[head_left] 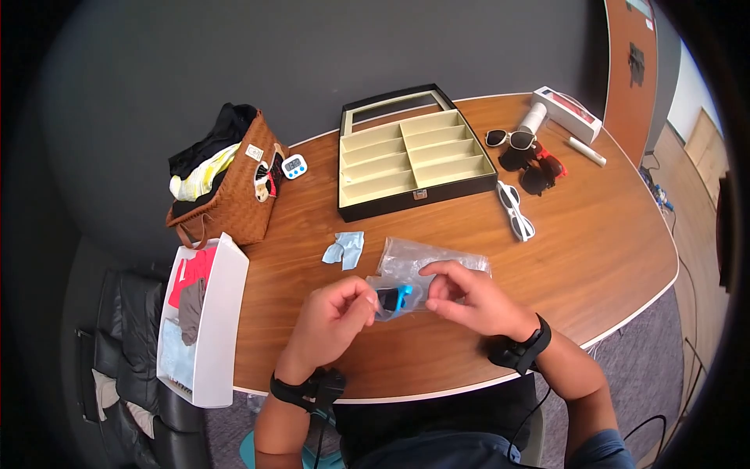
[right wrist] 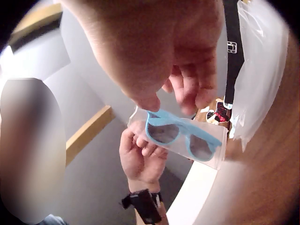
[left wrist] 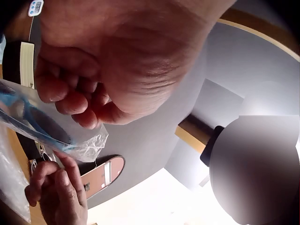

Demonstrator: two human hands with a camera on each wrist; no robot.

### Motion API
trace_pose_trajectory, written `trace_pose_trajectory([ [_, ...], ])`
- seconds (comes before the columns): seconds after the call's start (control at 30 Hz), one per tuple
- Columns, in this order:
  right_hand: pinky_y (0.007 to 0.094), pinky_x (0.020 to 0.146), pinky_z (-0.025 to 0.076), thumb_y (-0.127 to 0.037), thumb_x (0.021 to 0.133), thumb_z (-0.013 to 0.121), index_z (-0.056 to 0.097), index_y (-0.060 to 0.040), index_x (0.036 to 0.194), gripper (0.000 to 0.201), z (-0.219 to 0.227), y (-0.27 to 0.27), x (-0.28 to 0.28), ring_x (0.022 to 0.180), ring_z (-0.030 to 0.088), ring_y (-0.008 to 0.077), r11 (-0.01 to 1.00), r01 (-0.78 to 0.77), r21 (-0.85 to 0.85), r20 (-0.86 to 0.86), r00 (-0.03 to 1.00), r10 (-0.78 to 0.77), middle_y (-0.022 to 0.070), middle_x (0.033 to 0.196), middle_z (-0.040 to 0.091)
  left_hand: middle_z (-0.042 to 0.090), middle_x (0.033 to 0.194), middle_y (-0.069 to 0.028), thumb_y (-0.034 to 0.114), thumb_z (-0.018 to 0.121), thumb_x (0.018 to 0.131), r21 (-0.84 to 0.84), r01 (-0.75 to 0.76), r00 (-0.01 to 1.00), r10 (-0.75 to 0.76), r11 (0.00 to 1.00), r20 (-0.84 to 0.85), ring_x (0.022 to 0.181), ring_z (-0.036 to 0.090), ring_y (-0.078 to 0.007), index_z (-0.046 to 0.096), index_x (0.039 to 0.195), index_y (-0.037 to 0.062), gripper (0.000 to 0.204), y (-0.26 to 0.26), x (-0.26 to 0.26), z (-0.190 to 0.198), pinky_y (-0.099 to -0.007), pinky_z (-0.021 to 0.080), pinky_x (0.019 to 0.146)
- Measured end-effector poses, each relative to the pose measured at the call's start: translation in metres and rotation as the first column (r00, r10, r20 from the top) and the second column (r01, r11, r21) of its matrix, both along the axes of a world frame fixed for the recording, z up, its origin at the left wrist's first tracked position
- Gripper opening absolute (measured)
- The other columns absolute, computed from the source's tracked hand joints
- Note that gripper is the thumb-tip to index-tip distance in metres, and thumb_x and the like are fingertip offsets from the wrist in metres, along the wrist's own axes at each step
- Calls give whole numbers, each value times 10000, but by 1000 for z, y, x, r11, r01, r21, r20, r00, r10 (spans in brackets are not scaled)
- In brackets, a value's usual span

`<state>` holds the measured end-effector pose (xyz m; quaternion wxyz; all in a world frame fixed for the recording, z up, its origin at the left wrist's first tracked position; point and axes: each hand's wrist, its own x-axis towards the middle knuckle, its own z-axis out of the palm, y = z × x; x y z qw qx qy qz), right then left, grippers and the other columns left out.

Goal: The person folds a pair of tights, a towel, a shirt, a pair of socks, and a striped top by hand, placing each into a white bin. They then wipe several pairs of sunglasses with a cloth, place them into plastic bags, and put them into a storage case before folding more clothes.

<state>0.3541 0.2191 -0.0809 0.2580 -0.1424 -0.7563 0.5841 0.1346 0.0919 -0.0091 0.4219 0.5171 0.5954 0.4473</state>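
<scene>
Blue-framed sunglasses [right wrist: 201,147] with dark lenses lie inside a small clear plastic sleeve [left wrist: 93,146]. My left hand [head_left: 332,316] pinches one end of this sleeve between thumb and fingers, above the front of the table. At the sleeve's other end is my right hand [head_left: 476,301], its fingers loosely bent and the thumb apart from the index finger. In the right wrist view its thumb tip is right at the sleeve's upper edge, by the blue frame. A larger clear plastic bag [head_left: 398,254] lies on the table just behind the hands.
A light blue cloth [head_left: 351,246] lies left of the bag. Behind stands an open compartment case [head_left: 375,208]. Several sunglasses [head_left: 516,215] lie at right, near a white box [head_left: 582,125]. At left are a woven basket [head_left: 234,207], a timer [head_left: 294,166] and a long white box [head_left: 223,313] holding cloths.
</scene>
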Motion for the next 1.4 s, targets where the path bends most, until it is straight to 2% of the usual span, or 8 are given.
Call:
trace_pose_trajectory([
  [0.13, 271, 723, 541, -351, 1035, 458, 443, -29, 1358, 457, 12, -3, 2, 793, 641, 142, 707, -199, -678, -64, 975, 213, 84, 947, 634, 600, 702, -97, 124, 595, 904, 54, 159, 948, -137, 986, -288, 614, 580, -162, 619, 850, 43, 100, 1, 29, 4, -307, 456, 565],
  [0.33, 262, 823, 524, -329, 1006, 532, 512, -35, 1267, 394, -13, -1, -2, 1027, 587, 106, 647, -175, -742, -83, 982, 171, 54, 1152, 589, 597, 716, -119, 167, 625, 877, 426, 429, 706, -2, 797, -708, 671, 625, -288, 573, 784, 50, 158, 21, 71, -42, -405, 491, 598],
  [0.53, 244, 778, 527, -54, 913, 663, 539, -63, 1149, 267, 7, 20, -5, 917, 618, 114, 679, -16, -734, -76, 995, -59, 33, 1039, 625, 628, 811, -100, 164, 642, 893, 379, 355, 905, -212, 854, -369, 751, 633, -250, 621, 904, 28, 138, 22, 32, -33, -344, 499, 684],
  [0.67, 260, 759, 507, -128, 918, 675, 487, -39, 1277, 415, 44, 62, -29, 867, 592, 124, 987, 159, -24, 58, 986, -157, 29, 971, 628, 616, 1127, -129, 200, 665, 882, 466, -88, 789, 347, 880, -507, 1028, 594, -308, 650, 1031, 43, 217, 55, -59, -71, -400, 473, 888],
  [0.83, 294, 737, 489, -179, 923, 668, 568, -21, 1213, 346, 71, 136, -96, 822, 572, 129, 897, 166, 410, 292, 908, -301, 48, 923, 623, 593, 1193, -103, 228, 668, 867, 377, -94, 675, 338, 921, -656, 1164, 514, -297, 666, 1060, 85, 241, 56, -89, -116, -418, 411, 983],
  [1.13, 409, 820, 525, -223, 921, 596, 647, -60, 1172, 303, 50, 165, -166, 913, 663, 303, 925, -128, 357, 720, 669, -185, 168, 994, 683, 604, 1160, -45, 196, 654, 837, 273, -75, 705, 244, 959, -666, 1132, 515, -282, 679, 989, 127, 168, 57, -100, -125, -430, 381, 995],
  [1.2, 419, 779, 549, -220, 907, 574, 672, -74, 1123, 278, 16, 185, -169, 901, 666, 326, 420, -373, 827, 518, 797, -312, 165, 994, 685, 607, 1147, -44, 191, 650, 838, 283, -77, 692, 255, 956, -676, 1118, 521, -280, 679, 980, 131, 157, 58, -99, -125, -429, 387, 987],
  [1.4, 430, 792, 528, -228, 891, 585, 684, -91, 1052, 234, 26, 167, -182, 892, 662, 334, 323, -428, 844, 534, 619, -576, 126, 900, 694, 615, 1125, -73, 132, 656, 819, 312, -55, 703, 259, 948, -662, 1094, 535, -300, 673, 966, 115, 149, 60, -104, -129, -418, 409, 971],
])
